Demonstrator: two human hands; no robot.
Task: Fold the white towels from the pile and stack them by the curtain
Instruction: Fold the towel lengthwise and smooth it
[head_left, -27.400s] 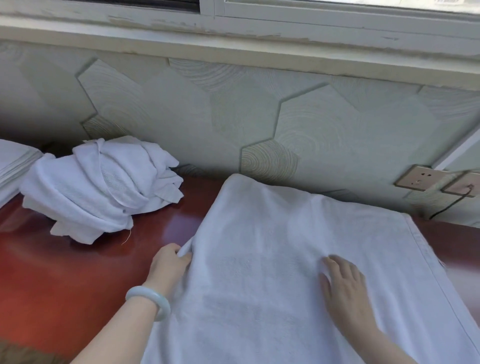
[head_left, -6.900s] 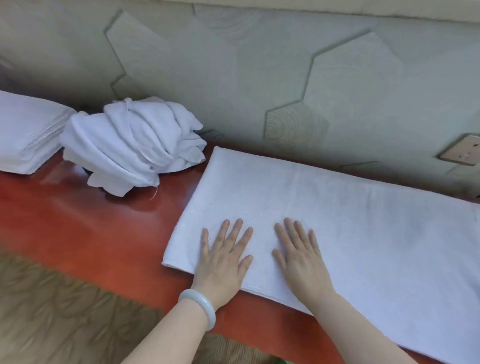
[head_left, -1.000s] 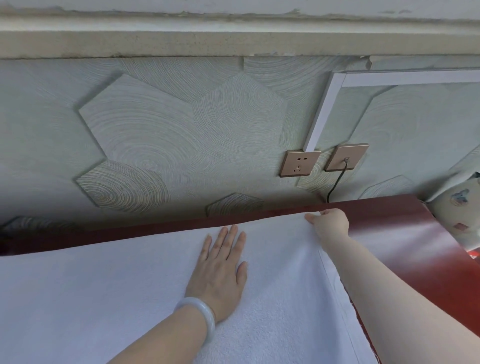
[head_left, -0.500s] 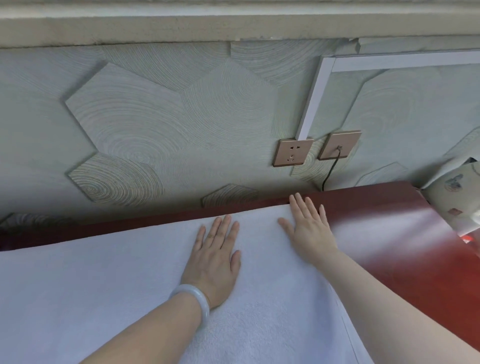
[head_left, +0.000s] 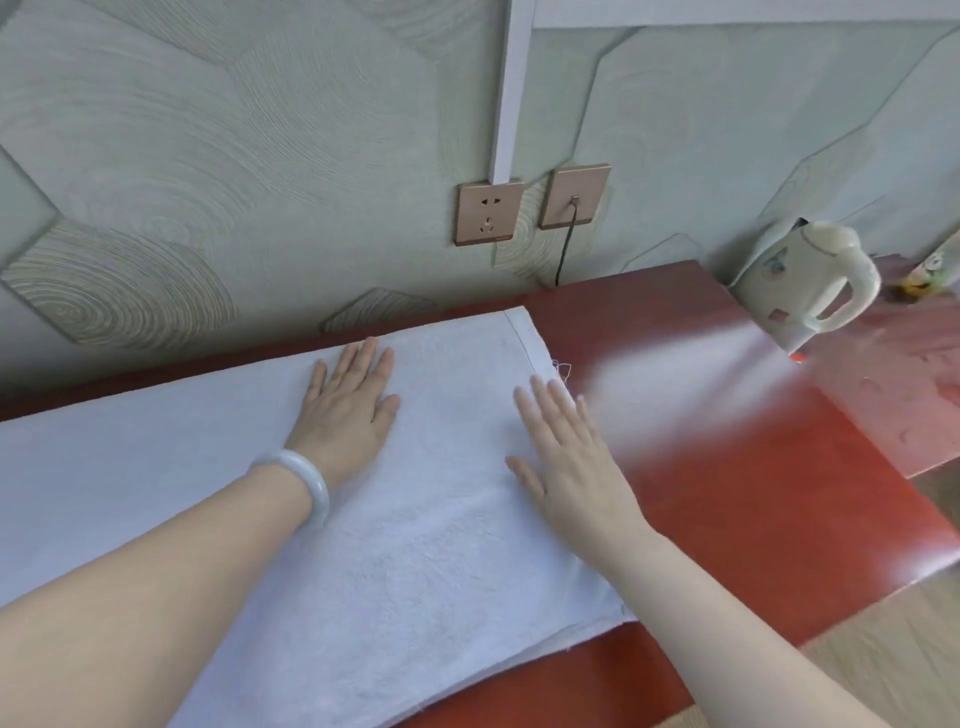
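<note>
Both palms flat, fingers straight: left hand (head_left: 349, 410) mid-cloth, right hand (head_left: 566, 457) at the white towel (head_left: 415, 519)'s hemmed right edge. Bare red table (head_left: 753, 493) runs rightward to a cream kettle (head_left: 810, 291); the towel's far edge sits near the wall.

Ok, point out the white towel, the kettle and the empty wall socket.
white towel (head_left: 441, 545): head view, bare cloth in its nearer half.
kettle (head_left: 779, 278): head view, middle of its body.
empty wall socket (head_left: 489, 213): head view, centre of the faceplate.
</note>
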